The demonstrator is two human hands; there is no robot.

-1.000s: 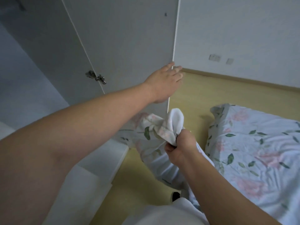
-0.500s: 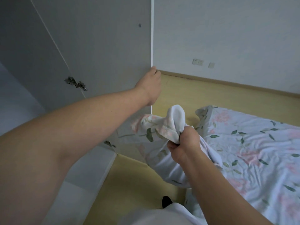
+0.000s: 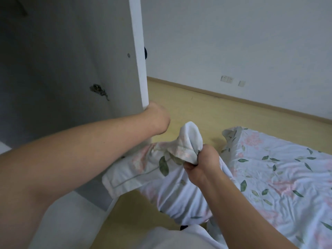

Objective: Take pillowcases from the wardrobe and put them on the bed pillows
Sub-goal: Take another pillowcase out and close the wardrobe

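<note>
A white wall [image 3: 233, 42] fills the upper right, meeting a yellowish floor [image 3: 188, 108] along a wooden skirting. The white wardrobe door [image 3: 89, 60] stands on the left, its pale edge turned toward the camera, with a metal hinge [image 3: 98, 90] on its inner face and a dark knob [image 3: 145, 53] just showing past the edge. At lower right lies the bed [image 3: 278, 168], covered in a pale sheet printed with pink flowers and green leaves. Between door and bed hangs the pillowcase [image 3: 152, 168], of the same print, bunched at the top and draping down above the floor beside the bed's edge. The left hand [image 3: 157, 119] is at the lower edge of the door, fingers hidden behind it, so I cannot tell how they are set. The right hand [image 3: 203, 159] is closed in a fist, clutching the gathered top of the pillowcase. Three small sockets [image 3: 231, 80] sit low on the wall.
</note>
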